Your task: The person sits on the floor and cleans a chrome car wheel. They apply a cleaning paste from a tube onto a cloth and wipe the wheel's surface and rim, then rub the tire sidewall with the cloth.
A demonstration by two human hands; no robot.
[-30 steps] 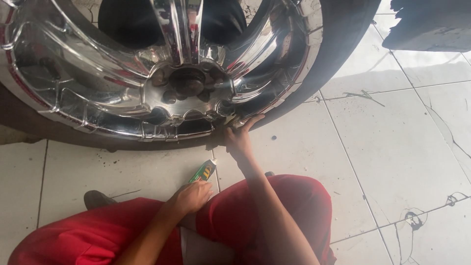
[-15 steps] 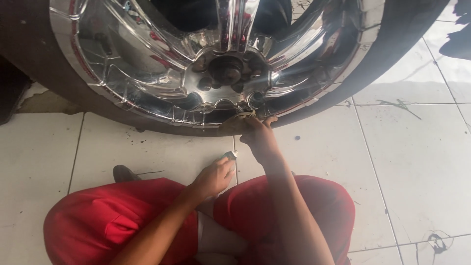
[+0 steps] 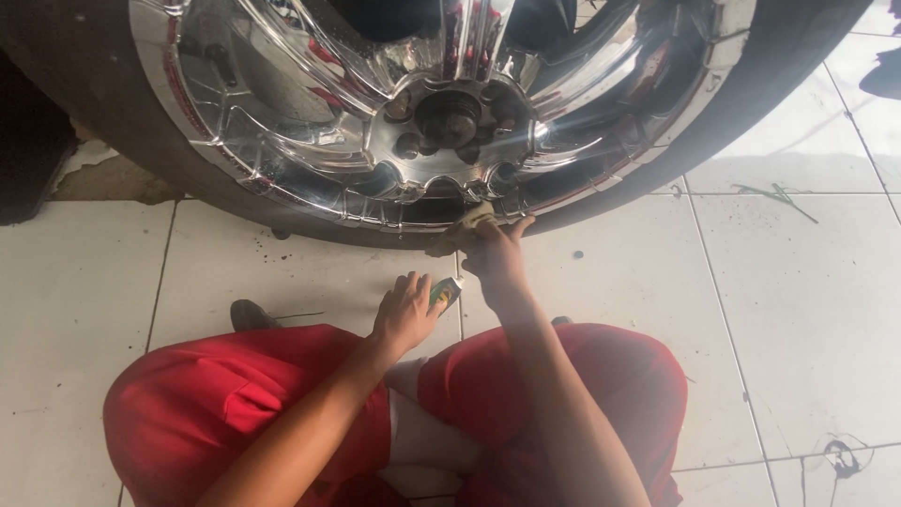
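Observation:
A large chrome wheel rim (image 3: 441,113) in a dark tyre (image 3: 122,122) stands on the tiled floor in front of me. My right hand (image 3: 497,249) presses a small yellowish cloth (image 3: 469,221) against the rim's lower lip. My left hand (image 3: 405,310) rests low over the floor and holds a small green and yellow container (image 3: 446,291). Both forearms reach out over my crossed legs in red trousers (image 3: 235,404).
White floor tiles (image 3: 779,310) with dark specks and grout lines stretch to the right and left. A dark shoe tip (image 3: 249,314) shows beside my left knee. A dark object (image 3: 28,141) sits at the left edge behind the tyre.
The view has shifted so the wheel hub sits more central. My right hand stays at the rim's lower lip with the cloth, and my left hand keeps the small container.

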